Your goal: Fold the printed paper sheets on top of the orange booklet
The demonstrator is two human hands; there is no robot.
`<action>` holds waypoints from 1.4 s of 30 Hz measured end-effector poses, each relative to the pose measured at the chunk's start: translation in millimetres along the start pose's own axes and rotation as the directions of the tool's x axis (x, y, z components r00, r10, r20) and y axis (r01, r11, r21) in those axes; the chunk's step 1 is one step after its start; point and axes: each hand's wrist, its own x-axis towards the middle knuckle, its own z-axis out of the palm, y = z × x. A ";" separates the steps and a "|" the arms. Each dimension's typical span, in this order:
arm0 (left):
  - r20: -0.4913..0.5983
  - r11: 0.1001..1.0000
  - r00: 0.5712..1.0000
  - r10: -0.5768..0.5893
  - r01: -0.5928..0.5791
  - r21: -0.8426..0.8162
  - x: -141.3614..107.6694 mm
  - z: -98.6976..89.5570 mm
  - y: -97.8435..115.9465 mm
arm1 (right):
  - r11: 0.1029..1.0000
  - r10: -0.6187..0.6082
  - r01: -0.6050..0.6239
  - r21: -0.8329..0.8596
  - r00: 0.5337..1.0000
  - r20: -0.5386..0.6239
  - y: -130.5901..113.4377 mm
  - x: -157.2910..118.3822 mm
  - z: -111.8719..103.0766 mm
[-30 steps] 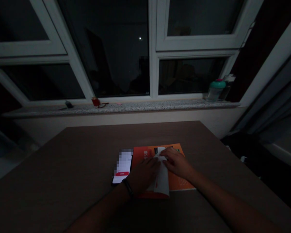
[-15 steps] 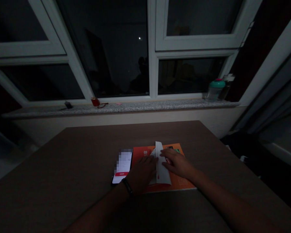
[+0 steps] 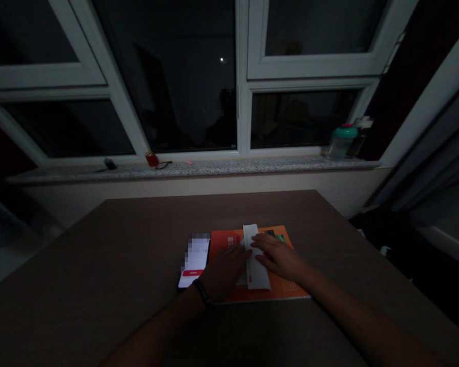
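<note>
A folded white paper (image 3: 257, 275) lies on an orange-red booklet (image 3: 294, 288) on the table. My left hand (image 3: 229, 265), with a dark band on its wrist, rests flat at the paper's left side, fingertips touching its edge. From the other side my right hand (image 3: 277, 255) presses the paper with its fingers outstretched and somewhat apart. Both hands look open, though dim light blurs the left fingers. Just left of the booklet lies a phone (image 3: 195, 257) with a lit screen, close to my left hand.
The brown table (image 3: 137, 239) reaches toward a speckled stone windowsill (image 3: 222, 166). On the sill stand a bottle with a teal lid (image 3: 343, 140), a small red object (image 3: 152, 159) and a small dark object (image 3: 109, 163). Dark windows rise behind.
The paper's folded strip now looks wider and flatter at its far end. My fingers have shifted slightly on it, and the whole view has moved a little.
</note>
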 end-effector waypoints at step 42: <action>0.083 0.978 0.994 -0.072 0.087 -0.191 -2.9 3.0 -3.7 | 0.997 -0.031 0.018 0.080 0.985 0.169 -13.6 -8.4 -12.4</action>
